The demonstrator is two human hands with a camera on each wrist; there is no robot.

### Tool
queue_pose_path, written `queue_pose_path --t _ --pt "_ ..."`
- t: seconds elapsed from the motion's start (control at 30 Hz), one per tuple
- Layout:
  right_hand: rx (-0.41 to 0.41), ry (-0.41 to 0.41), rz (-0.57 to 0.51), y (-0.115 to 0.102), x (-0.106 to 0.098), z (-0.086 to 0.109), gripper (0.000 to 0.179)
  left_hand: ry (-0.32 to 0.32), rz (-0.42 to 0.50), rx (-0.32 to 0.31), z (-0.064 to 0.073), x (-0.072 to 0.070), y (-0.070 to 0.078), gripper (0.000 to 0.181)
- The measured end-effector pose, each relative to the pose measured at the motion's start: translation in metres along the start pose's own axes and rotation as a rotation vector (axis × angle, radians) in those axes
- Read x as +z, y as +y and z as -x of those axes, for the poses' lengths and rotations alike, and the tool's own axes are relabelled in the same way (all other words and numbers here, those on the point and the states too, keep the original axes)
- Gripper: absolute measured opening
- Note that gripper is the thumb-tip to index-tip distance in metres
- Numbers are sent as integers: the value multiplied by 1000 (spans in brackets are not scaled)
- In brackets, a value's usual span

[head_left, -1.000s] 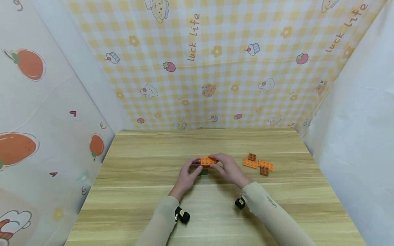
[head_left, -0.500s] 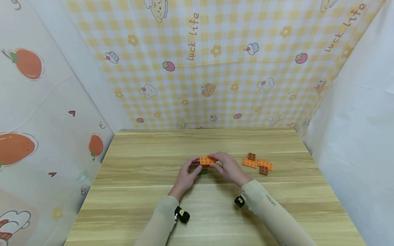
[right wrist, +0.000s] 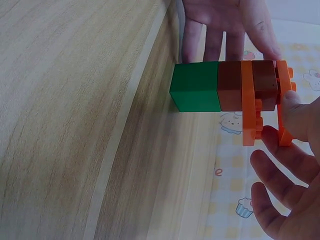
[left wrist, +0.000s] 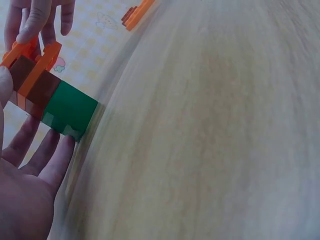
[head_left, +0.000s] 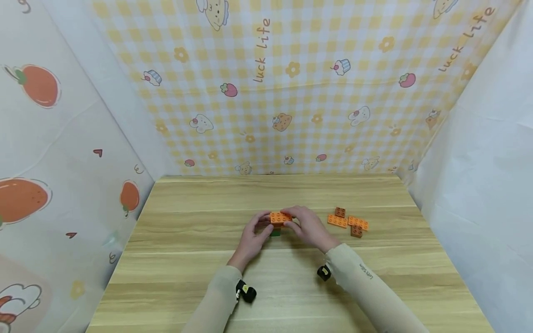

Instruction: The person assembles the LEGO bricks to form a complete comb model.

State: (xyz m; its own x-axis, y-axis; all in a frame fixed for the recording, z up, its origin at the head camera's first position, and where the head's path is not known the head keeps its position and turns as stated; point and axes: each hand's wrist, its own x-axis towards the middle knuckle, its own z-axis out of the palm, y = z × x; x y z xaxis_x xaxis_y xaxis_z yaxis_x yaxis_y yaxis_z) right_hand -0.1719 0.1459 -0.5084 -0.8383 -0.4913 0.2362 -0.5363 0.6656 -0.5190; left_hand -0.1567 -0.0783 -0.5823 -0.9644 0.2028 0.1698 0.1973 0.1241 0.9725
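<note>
A small tower of toy building bricks stands upright on the wooden table. At its base is a green block (right wrist: 195, 87), then a brown brick (right wrist: 230, 87), an orange plate (right wrist: 248, 127), another brown brick (right wrist: 265, 82) and a top orange plate (head_left: 280, 217). Both orange plates jut out toward the right-hand side. My left hand (head_left: 253, 236) holds the tower between thumb and fingers, the thumb near its upper part and fingertips along the green block. My right hand (head_left: 307, 227) pinches the jutting end of the top plate, its other fingers spread loosely below.
To the right on the table (head_left: 374, 282) lie two orange plates (head_left: 337, 221) with a brown brick (head_left: 340, 212) behind one and another brown brick (head_left: 356, 231) in front of the other. A checked cloth (head_left: 266, 138) hangs behind the table's far edge.
</note>
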Motion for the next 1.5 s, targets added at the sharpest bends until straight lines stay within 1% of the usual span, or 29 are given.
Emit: queue_pose_path --t 0.13,0.17,0.27,0.4,0.5,0.73,0.83,0.97,1.13,1.5 --pt "-11 10 -3 3 1 0 37 11 42 -36 -1 1 5 45" --pt "-14 13 -5 3 1 0 37 14 49 -37 -1 1 7 44" --pt "-19 17 -9 4 2 -1 38 19 53 -33 -2 2 11 40" --pt "-22 13 -6 4 2 -1 38 19 44 -8 -3 2 13 36" --pt "-22 8 -15 4 2 -1 39 18 40 6 -4 2 13 36" --pt "-3 -11 -72 4 1 -2 41 24 37 14 -4 3 13 34" --pt "-20 -8 -85 3 3 -4 41 25 44 14 -4 2 12 33" --pt "-48 10 -101 2 5 -6 37 20 51 7 -4 2 13 32" --pt "-49 16 -107 0 6 -7 33 18 64 0 -3 3 13 33" --pt "-53 34 -105 -2 8 -7 33 22 72 37 -4 3 10 33"
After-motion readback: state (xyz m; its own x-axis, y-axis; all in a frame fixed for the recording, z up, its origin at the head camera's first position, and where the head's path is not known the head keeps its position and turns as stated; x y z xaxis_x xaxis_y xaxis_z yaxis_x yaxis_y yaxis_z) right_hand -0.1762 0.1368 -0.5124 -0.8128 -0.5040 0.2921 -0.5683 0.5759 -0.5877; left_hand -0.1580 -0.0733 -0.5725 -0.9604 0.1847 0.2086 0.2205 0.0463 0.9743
